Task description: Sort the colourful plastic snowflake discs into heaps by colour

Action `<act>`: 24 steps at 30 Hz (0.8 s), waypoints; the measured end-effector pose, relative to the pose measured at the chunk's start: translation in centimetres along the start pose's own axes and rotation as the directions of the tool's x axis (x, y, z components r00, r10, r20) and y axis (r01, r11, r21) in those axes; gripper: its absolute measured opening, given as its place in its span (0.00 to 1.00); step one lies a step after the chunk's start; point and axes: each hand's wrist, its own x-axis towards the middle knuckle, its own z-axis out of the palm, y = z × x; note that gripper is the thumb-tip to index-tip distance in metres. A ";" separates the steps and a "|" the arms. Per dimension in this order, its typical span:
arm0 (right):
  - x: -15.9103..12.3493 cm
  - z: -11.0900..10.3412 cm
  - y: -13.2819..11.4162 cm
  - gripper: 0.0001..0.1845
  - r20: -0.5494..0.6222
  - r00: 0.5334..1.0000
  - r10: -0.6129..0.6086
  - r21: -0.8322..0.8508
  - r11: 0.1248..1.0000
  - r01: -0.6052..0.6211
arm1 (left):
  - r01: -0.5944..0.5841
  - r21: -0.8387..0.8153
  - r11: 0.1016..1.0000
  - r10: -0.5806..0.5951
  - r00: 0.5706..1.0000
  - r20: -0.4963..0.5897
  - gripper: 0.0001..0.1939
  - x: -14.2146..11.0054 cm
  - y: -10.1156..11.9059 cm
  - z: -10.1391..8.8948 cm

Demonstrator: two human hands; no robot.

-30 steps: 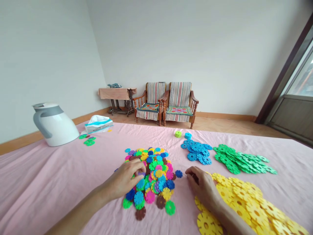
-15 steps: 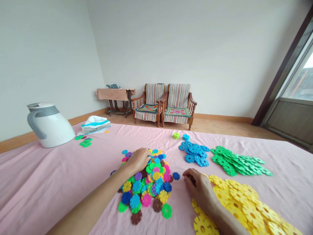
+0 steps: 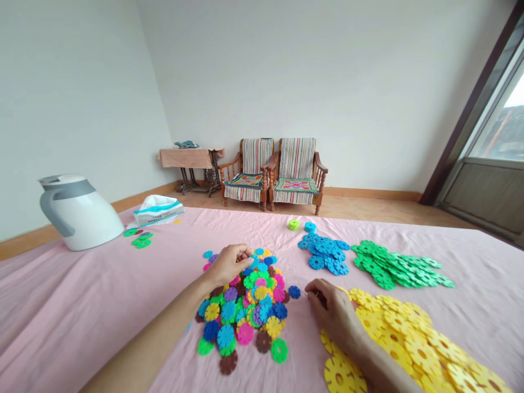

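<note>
A mixed heap of coloured snowflake discs (image 3: pixel 249 303) lies on the pink cloth in front of me. My left hand (image 3: pixel 229 262) reaches over the far side of the heap, its fingertips pinched together on a disc at the heap's top edge. My right hand (image 3: pixel 333 314) rests curled on the near left edge of a big pile of yellow discs (image 3: pixel 413 341), fingers closed; what they hold is hidden. A single blue disc (image 3: pixel 293 292) lies between the heap and my right hand.
Sorted piles of blue discs (image 3: pixel 325 254) and green discs (image 3: pixel 397 265) lie beyond. A white kettle (image 3: pixel 76 212), a tissue pack (image 3: pixel 158 210) and a few green discs (image 3: pixel 139 239) sit at the left. Two wooden chairs (image 3: pixel 272 174) stand by the far wall.
My left hand has moved from the near left of the mixed heap to its far edge and pinched there. My right hand has stayed on the yellow pile.
</note>
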 end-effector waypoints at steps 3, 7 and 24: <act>0.0 -0.1 0.0 0.11 -0.002 1.000 0.003 -0.002 1.000 -0.003 | -0.004 0.008 1.000 0.003 1.000 0.022 0.11 -0.3 0.5 0.3; 0.0 -0.1 -0.2 0.10 0.003 1.000 -0.009 0.009 1.000 0.009 | -0.025 0.059 0.998 0.023 1.000 0.021 0.12 -0.7 1.1 0.6; 0.0 -0.2 -0.3 0.09 0.000 1.000 -0.012 0.005 1.000 0.012 | -0.571 0.119 0.812 0.460 0.752 0.473 0.16 -5.2 7.6 3.6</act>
